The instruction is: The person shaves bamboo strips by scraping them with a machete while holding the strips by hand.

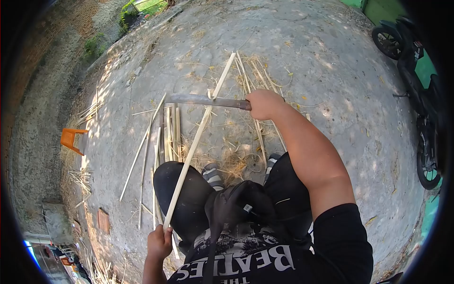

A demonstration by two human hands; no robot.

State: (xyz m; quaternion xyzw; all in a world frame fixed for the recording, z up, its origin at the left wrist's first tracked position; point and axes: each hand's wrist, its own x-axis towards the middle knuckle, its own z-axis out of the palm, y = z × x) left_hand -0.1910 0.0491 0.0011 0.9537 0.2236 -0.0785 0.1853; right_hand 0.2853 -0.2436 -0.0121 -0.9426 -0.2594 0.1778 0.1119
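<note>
My left hand [160, 242] is closed around the near end of a long pale bamboo strip [191, 150]. The strip slants forward over my left knee, its far end pointing toward the ground ahead. In my right hand [266, 104] is the dark handle of a machete, whose long blade [191, 99] points left and lies across the strip. A small curl of shaving [211, 95] stands where blade and strip meet. Both hands are closed.
More bamboo strips [172, 135] lie left of my knees, and others [257, 128] lie ahead on the right. Fine shavings [231, 163] litter the concrete between my feet. An orange stool [71, 138] stands at the left, a brick [103, 221] lies nearer, and a motorcycle [410, 71] is at the right.
</note>
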